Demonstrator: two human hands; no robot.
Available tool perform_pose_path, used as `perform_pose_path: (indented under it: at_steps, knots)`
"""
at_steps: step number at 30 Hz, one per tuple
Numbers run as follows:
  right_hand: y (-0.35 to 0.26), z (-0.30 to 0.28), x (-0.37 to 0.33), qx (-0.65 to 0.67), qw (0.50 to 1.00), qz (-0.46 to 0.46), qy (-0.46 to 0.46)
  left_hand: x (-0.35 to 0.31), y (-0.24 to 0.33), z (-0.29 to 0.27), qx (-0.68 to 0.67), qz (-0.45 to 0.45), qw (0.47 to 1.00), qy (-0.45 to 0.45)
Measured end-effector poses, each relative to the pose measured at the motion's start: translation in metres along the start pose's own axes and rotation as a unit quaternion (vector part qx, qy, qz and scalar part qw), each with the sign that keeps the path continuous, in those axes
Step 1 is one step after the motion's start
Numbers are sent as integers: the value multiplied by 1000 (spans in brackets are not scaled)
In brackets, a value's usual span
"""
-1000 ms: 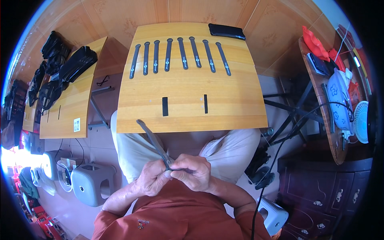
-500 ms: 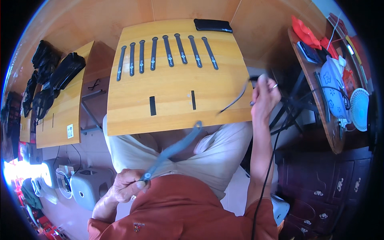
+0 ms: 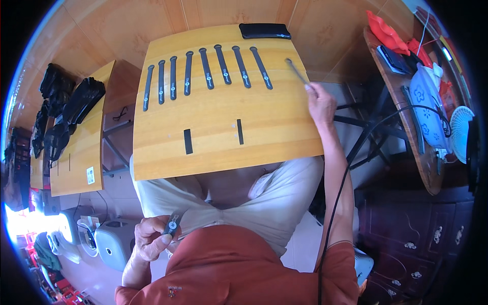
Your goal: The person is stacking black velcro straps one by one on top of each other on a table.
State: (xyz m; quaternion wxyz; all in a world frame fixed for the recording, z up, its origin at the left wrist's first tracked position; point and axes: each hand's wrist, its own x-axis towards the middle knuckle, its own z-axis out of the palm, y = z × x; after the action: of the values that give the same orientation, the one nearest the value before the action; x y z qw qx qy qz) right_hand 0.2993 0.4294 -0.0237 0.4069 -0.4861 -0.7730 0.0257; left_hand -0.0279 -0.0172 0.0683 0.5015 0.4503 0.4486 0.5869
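Note:
My right hand [image 3: 322, 104] is over the right edge of the wooden table, its thumb and fingers closed on the near end of a grey cable-tie strap [image 3: 296, 69]. The far end of that strap, with a small loop, reaches up the table. Low on the left, in front of my body, my left hand [image 3: 151, 239] pinches another dark grey strap [image 3: 174, 223] with a light printed mark; whether more lie under it I cannot tell. Several similar straps [image 3: 206, 71] lie in a spaced row across the tabletop [image 3: 168, 122], looped ends away from me.
Two short black strips [image 3: 188, 141] are on the table's near half. A black zipped pouch [image 3: 264, 31] lies at the far edge. Black bags rest on a side table [image 3: 76, 168] at left. A round table [image 3: 391, 96] at right holds a blue tub [image 3: 427, 109]. A black cable [image 3: 341, 198] crosses my right arm.
My right hand has moved forward with its strap, which now points up the table beside the row. My left hand's strap, stretched out before, now shows only near the fingers.

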Motion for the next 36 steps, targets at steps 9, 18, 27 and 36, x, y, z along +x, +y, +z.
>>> perform_pose_path:
  at_steps: [9, 18, 27, 36]
  knots:
    - [-12, 31, 3, -59, 989, -76, -109, 7, -7, 7, 5, 2, 1000, -4]
    - [-27, 33, 20, -59, 979, -32, -194, 8, -14, 5, 1, -30, 999, -30]
    - [-2, 23, 35, 84, 977, 58, -186, 18, -18, 12, -3, -48, 997, -54]
    - [-23, 35, 61, -104, 971, 141, -163, 26, -22, 17, 11, -74, 995, -71]
